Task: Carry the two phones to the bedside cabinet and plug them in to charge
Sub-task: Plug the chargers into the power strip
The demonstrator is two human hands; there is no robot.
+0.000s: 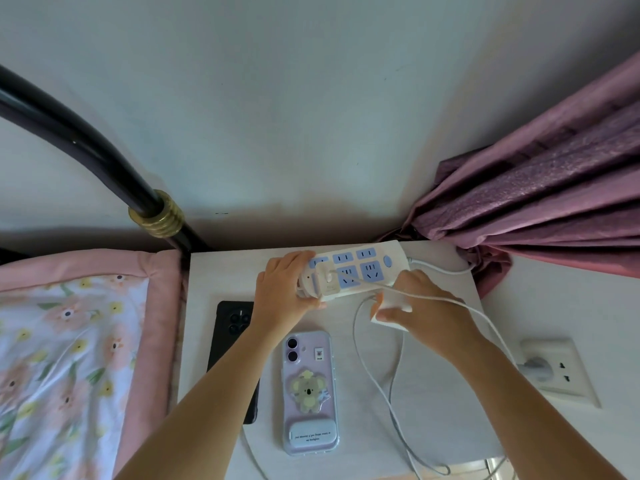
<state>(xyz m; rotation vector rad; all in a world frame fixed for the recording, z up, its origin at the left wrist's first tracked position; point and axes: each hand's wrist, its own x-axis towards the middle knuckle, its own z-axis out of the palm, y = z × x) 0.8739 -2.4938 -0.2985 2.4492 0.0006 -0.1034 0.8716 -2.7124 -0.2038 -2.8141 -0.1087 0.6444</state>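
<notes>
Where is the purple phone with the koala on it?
The purple koala-case phone lies face down in the middle of the white bedside cabinet, right of the black phone, between the person's forearms.

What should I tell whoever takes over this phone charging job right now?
Left hand grips the left end of the white power strip with blue sockets. Right hand holds a white charger block, not yet plugged in. Black phone and lilac koala-case phone lie face down on the white bedside cabinet. Carrying is done. Left: plug in the block, connect both phones.
</notes>
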